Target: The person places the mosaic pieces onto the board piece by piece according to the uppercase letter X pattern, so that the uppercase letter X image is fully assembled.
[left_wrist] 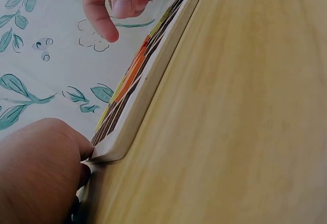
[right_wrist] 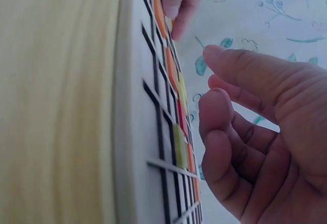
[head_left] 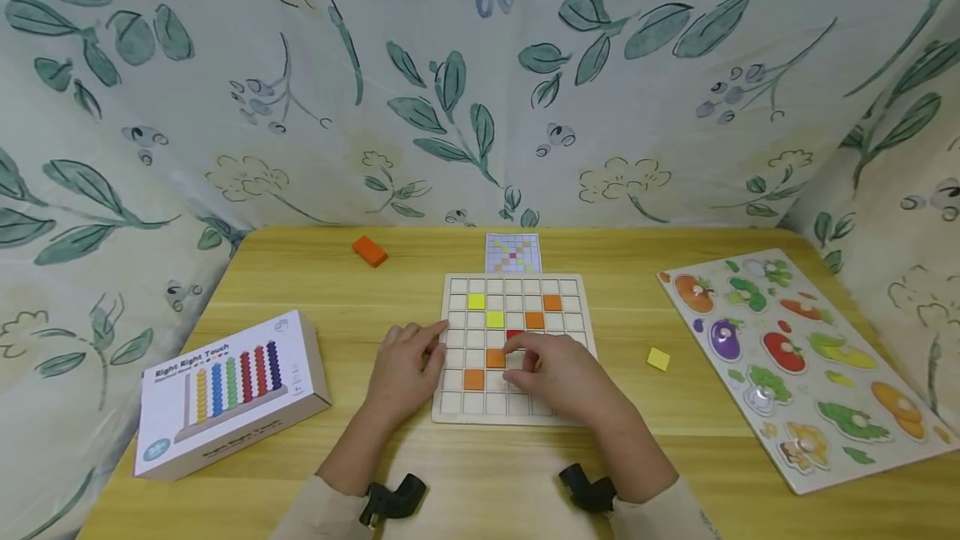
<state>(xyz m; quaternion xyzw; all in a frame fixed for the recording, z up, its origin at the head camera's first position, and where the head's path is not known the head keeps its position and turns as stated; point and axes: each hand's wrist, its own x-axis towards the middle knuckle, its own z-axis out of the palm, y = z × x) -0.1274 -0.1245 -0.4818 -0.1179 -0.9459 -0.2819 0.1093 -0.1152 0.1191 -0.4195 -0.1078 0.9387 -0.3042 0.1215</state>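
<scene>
A white grid board [head_left: 457, 408] lies on the table with yellow tiles [head_left: 495, 319], orange tiles [head_left: 473, 379] and a red tile [head_left: 514, 334] in its squares. My left hand [head_left: 401, 373] touches the board's left edge with finger and thumb. Over the lower right of the grid is my right hand [head_left: 570, 377], fingers bent and thumb apart from them. The right wrist view shows nothing between these fingers. Near them in that view, a yellow tile [right_wrist: 180, 146] sits in the grid, hidden by the hand in the head view. A patterned card [head_left: 513, 253] lies behind the board.
An orange block [head_left: 370, 251] lies at the back left, and a loose yellow tile [head_left: 657, 358] right of the board. A white box [head_left: 232, 394] stands at left. A vegetable puzzle board [head_left: 806, 369] lies at right. Floral cloth [head_left: 480, 107] hangs behind the table.
</scene>
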